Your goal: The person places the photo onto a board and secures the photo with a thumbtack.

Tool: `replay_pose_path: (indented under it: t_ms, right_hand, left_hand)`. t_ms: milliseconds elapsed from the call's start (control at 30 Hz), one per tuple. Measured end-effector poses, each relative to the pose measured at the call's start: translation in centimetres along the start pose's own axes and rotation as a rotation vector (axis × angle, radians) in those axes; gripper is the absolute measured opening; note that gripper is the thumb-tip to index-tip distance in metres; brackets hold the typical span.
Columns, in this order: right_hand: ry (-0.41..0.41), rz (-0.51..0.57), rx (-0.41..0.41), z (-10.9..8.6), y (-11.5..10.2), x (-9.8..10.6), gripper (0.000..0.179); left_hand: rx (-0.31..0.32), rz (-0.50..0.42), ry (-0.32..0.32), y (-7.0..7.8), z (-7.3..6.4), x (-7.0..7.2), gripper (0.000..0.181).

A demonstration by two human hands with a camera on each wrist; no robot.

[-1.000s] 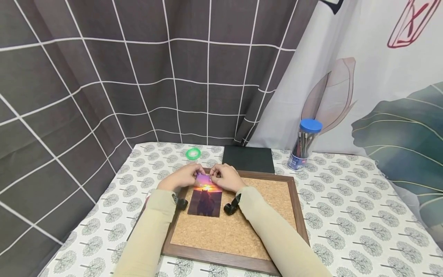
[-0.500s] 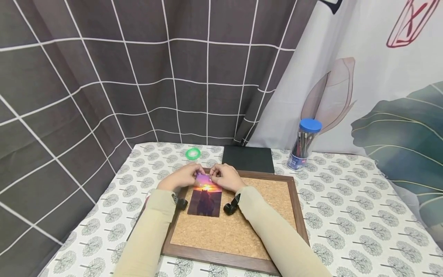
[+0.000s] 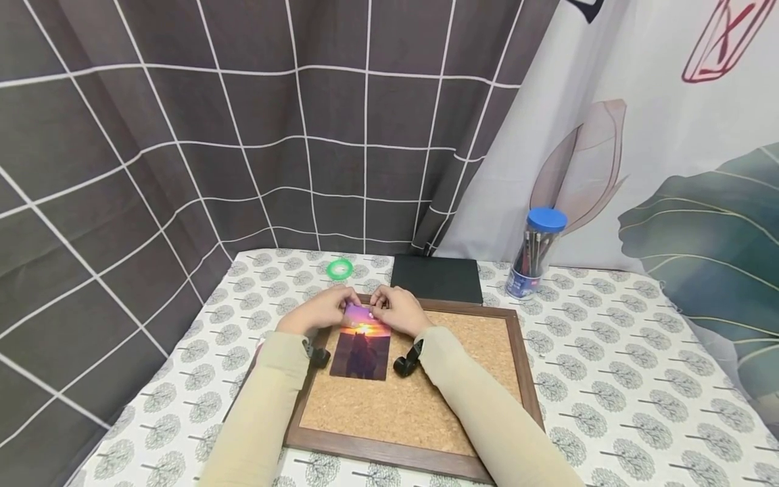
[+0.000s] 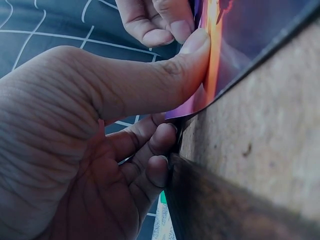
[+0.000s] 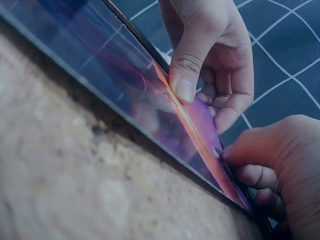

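A photo (image 3: 362,352) of a horse before a sunset lies on a cork board (image 3: 420,399) with a brown wooden frame, near its upper left corner. My left hand (image 3: 319,311) holds the photo's top left, its thumb (image 4: 192,55) on the picture and its other fingers curled by the top edge. My right hand (image 3: 398,312) is at the photo's top right. Its thumb meets a small shiny thumbtack (image 5: 217,153) on the picture, its other fingers curled by the frame's edge. How deep the tack sits cannot be told.
Behind the board lies a flat black object (image 3: 436,279). A green tape roll (image 3: 331,272) is to its left. A clear jar (image 3: 535,253) of pencils with a blue lid stands at the back right. Patterned cloth covers the table (image 3: 608,379); curtains (image 3: 328,169) hang behind.
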State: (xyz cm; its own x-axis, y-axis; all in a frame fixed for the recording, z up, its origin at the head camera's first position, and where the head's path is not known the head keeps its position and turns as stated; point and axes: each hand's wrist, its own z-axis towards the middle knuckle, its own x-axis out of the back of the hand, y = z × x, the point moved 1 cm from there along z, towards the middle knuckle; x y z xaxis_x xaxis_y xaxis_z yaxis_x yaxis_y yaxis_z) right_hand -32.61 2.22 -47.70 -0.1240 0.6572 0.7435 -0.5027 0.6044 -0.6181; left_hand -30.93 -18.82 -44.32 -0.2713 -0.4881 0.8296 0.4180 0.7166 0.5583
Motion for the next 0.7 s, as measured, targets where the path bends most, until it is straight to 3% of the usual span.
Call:
replay_pose_path:
  t_ms: [300,400,500,600,700]
  right_hand:
    - [0.004,-0.047,0.030,-0.6,0.4,0.5,0.005]
    - [0.009,-0.056,0.033,-0.6,0.6,0.6,0.005]
    - [0.012,-0.067,0.023,-0.5,0.8,0.5,0.005]
    - [0.005,-0.070,0.023,-0.3,0.7,0.3,0.004]
    - [0.003,-0.066,0.027,-0.2,0.4,0.3,0.004]
  left_hand:
    - [0.000,-0.003,-0.023,0.9,0.2,-0.1,0.037]
    - [-0.014,0.018,-0.012,1.1,-0.1,0.5,0.038]
    - [0.026,0.035,0.020,1.3,-1.6,2.4,0.041]
    - [0.091,0.048,0.052,1.1,-3.9,4.8,0.044]
    - [0.129,0.063,0.041,-0.1,-6.3,6.0,0.045]
